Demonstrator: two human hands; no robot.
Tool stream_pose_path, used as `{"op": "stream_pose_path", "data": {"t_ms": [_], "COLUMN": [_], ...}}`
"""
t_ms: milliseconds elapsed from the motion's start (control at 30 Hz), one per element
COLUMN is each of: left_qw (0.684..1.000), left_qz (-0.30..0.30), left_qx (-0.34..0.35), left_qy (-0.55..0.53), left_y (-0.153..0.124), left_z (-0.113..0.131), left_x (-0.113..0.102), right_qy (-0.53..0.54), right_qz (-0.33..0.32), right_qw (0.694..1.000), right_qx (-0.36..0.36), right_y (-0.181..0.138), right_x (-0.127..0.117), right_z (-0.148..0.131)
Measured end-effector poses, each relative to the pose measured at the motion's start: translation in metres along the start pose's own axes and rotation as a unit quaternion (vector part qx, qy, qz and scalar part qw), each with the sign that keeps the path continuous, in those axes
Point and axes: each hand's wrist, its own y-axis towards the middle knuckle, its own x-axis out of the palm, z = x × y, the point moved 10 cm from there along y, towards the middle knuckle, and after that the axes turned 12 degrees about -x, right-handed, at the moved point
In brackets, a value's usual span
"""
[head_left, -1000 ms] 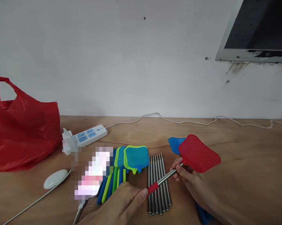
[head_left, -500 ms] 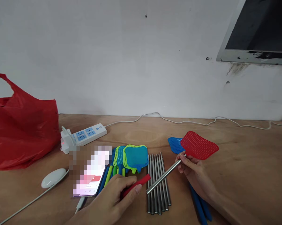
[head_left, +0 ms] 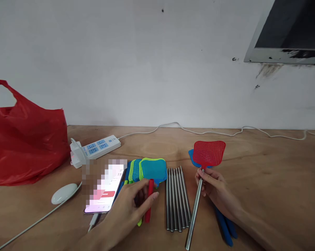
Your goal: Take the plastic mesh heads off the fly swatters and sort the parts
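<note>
Between the thumb and fingers of my left hand stands a red handle sleeve, nearly upright. My right hand pinches a red fly swatter at its neck, where the mesh head meets a shiny metal rod slanting down toward me. Behind the red head shows the edge of a blue swatter head. Blue handles lie below my right wrist. Several loose metal rods rest side by side between my hands. Overlapping blue and yellow-green swatter heads lie beyond my left hand, which partly hides their handles.
A lit phone, partly blurred out, lies left of the swatters. Behind it are a white power strip and a white oval device with a cable. A red plastic bag stands at far left. A wall borders the wooden table.
The red swatter has turned from slanting to nearly upright, its rod's lower end swinging down toward me. The red sleeve in my left hand has tipped from slanting to upright.
</note>
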Motion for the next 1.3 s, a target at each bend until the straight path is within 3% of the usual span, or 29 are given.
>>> {"op": "stream_pose_path", "data": {"t_ms": [133, 567, 767, 933, 1133, 1300], "left_qw": [0.999, 0.971, 0.984, 0.986, 0.991, 0.996], "left_qz": [0.029, 0.073, 0.101, 0.147, 0.102, 0.054], "left_qx": [-0.019, 0.000, 0.039, 0.059, 0.090, 0.056], "left_qy": [-0.028, 0.228, 0.142, 0.055, 0.002, -0.053], "left_y": [0.004, 0.005, 0.000, -0.004, -0.002, 0.003], "left_z": [-0.012, -0.018, -0.007, -0.004, 0.003, 0.002], "left_x": [-0.005, -0.005, -0.015, -0.030, -0.029, -0.026], "right_qy": [-0.005, -0.022, 0.049, 0.095, 0.089, -0.012], "right_qz": [-0.011, -0.030, -0.157, -0.283, -0.371, -0.390], "right_qw": [1.000, 0.998, 0.981, 0.927, 0.880, 0.890], "right_qx": [0.003, 0.047, 0.102, 0.226, 0.284, 0.238], "right_y": [0.000, -0.004, -0.008, -0.037, -0.067, -0.067], "right_x": [0.001, 0.003, 0.025, 0.051, 0.070, 0.066], "right_z": [0.002, 0.012, 0.025, 0.037, 0.038, 0.038]}}
